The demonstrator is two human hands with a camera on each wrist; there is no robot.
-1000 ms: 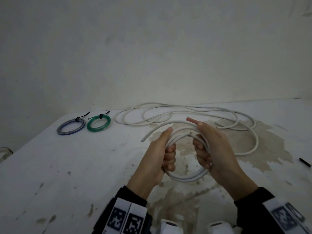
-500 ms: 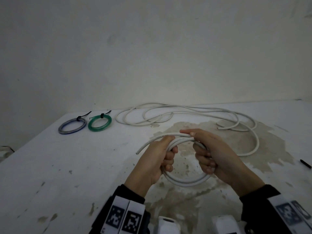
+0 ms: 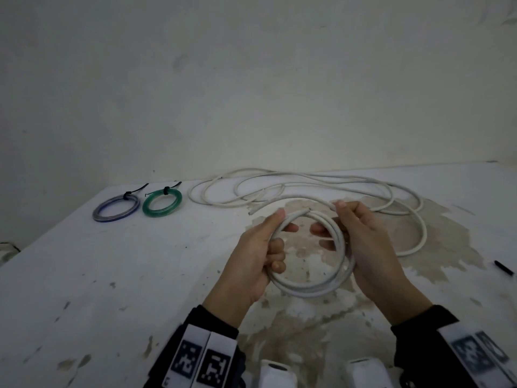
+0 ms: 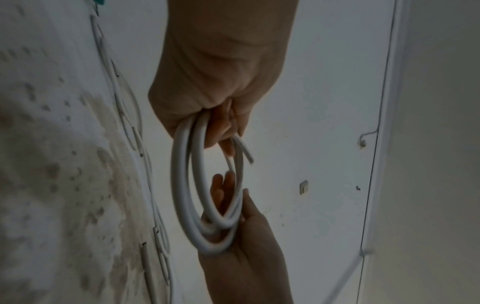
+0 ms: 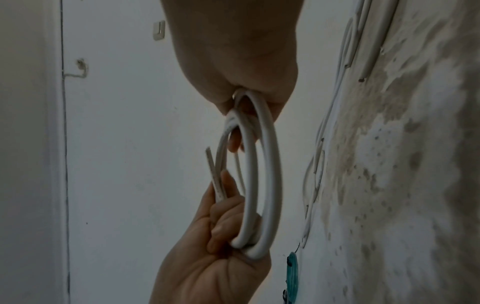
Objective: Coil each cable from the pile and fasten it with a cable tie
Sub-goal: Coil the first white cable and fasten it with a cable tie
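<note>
A white cable coil (image 3: 310, 289) of a few loops hangs above the table between both hands. My left hand (image 3: 261, 253) grips its left side, fingers curled round the loops (image 5: 249, 240), and the cable's cut end (image 4: 246, 154) sticks out past its fingers. My right hand (image 3: 355, 242) grips the right side (image 4: 215, 234), thumb on top. The rest of the white cable (image 3: 307, 189) trails loosely over the table behind the hands. A black cable tie (image 3: 503, 268) lies at the table's right edge.
Two finished coils, a blue one (image 3: 116, 208) and a green one (image 3: 162, 203), each bound with a black tie, lie at the far left. The stained white table (image 3: 112, 275) meets a plain wall behind.
The coil has tightened into a rounder ring; the free end, which stuck out to the left, now lies on top of the loops. Both hands shifted their grip slightly.
</note>
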